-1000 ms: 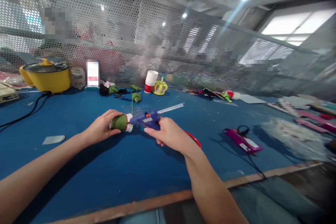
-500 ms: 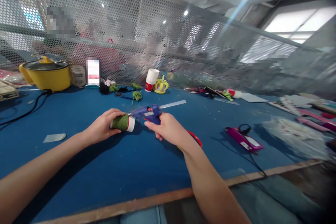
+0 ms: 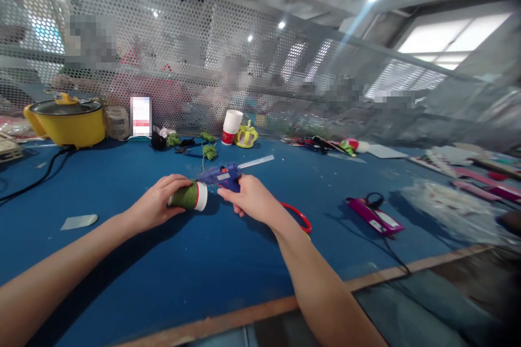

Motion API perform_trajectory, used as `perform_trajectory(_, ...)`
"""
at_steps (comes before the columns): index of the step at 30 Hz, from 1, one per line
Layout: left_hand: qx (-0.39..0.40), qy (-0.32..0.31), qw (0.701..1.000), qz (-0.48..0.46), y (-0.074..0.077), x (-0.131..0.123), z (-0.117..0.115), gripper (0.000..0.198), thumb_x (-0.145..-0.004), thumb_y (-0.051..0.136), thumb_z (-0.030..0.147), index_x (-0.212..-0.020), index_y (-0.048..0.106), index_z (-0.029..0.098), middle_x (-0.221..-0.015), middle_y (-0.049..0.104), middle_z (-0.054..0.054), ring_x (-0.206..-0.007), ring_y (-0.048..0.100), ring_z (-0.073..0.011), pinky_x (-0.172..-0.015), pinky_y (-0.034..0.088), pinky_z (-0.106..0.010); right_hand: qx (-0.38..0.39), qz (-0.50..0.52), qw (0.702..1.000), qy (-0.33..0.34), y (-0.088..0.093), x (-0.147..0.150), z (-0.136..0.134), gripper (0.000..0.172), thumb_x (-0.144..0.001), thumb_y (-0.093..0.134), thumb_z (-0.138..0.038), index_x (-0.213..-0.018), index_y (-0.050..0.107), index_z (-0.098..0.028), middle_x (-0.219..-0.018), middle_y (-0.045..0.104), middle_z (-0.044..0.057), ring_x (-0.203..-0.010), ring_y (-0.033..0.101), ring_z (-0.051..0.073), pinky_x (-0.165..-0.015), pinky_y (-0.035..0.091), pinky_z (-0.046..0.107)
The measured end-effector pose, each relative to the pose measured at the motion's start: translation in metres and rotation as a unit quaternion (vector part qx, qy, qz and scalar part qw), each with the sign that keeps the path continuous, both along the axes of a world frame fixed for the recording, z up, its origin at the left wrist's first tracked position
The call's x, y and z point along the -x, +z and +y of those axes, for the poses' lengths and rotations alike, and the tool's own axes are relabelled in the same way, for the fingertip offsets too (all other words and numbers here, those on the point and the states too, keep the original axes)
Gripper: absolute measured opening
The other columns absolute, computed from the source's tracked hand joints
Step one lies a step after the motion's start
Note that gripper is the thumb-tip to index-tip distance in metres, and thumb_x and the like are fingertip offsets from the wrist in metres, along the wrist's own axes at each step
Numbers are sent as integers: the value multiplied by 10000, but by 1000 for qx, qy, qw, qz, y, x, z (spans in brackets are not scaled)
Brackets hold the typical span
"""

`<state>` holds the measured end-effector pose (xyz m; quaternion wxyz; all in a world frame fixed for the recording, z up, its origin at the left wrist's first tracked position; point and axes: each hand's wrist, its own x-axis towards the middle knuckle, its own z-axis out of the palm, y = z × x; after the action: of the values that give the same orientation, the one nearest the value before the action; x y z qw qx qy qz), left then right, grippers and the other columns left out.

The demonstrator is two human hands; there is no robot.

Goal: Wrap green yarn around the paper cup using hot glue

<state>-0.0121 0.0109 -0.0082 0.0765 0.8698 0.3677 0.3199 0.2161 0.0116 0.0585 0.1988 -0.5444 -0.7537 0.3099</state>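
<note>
My left hand is wrapped round a paper cup lying on its side, its wall wound with green yarn and its white end facing right. In my right hand is a blue glue gun, with a clear glue stick jutting from its back. The gun's nozzle points left, at the far upper side of the cup; whether it touches cannot be made out. A strand of green yarn runs from behind the cup to a small green bundle. Partly under my right forearm lies a red-handled tool.
A yellow electric pot, a clear jar and a lit phone stand at the back left. White and red cups stand beside a yellow woven crown. A purple corded device and plastic bags lie at right.
The glue gun has moved slightly left, its nozzle now reaching farther behind the yarn-wound cup. My left hand keeps its hold. The whole view has shifted a little.
</note>
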Motion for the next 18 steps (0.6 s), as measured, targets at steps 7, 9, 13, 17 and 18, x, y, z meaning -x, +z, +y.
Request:
perform_trajectory(7, -5, 11, 1000, 16, 0, 0, 0, 409, -769, 551, 211, -1157, 421, 197, -1157, 491, -112, -1065, 491, -252, -892, 437, -425, 42, 76, 996, -20, -1, -7, 10, 153, -760, 568, -278, -720, 511, -142, -434, 532, -21, -350, 487, 81, -370, 401, 182)
perform_trajectory(9, -3, 20, 1000, 18, -1, 0, 1, 421, -755, 562, 212, -1152, 423, 200, -1162, 489, -108, -1072, 489, -256, -897, 434, -431, 58, 147, 986, -45, -1, -13, 21, 136, -739, 602, -247, -751, 508, -149, -457, 539, -27, -372, 493, 80, -386, 410, 185)
perform_trajectory(13, -4, 22, 1000, 16, -2, 0, 1, 435, -738, 573, 197, -1147, 424, 202, -1162, 492, -104, -1076, 488, -255, -901, 430, -438, -14, 140, 980, -142, -7, -27, 56, 108, -762, 586, -236, -712, 526, -162, -556, 562, 0, -460, 498, 71, -447, 428, 183)
perform_trajectory(17, -2, 24, 1000, 18, -2, 0, 1, 438, -741, 578, 199, -1151, 424, 192, -1169, 491, -110, -1077, 485, -257, -901, 428, -441, -20, 25, 977, -211, -26, -36, 93, 285, -794, 524, -383, -617, 540, -161, -441, 491, 3, -393, 448, 89, -394, 374, 214)
perform_trajectory(18, -2, 24, 1000, 19, -2, 0, 1, 439, -741, 579, 198, -1152, 425, 192, -1171, 490, -110, -1080, 483, -258, -905, 426, -445, -14, 4, 975, -221, -32, -37, 99, 315, -783, 530, -404, -591, 546, -155, -415, 481, 9, -378, 449, 102, -391, 367, 229)
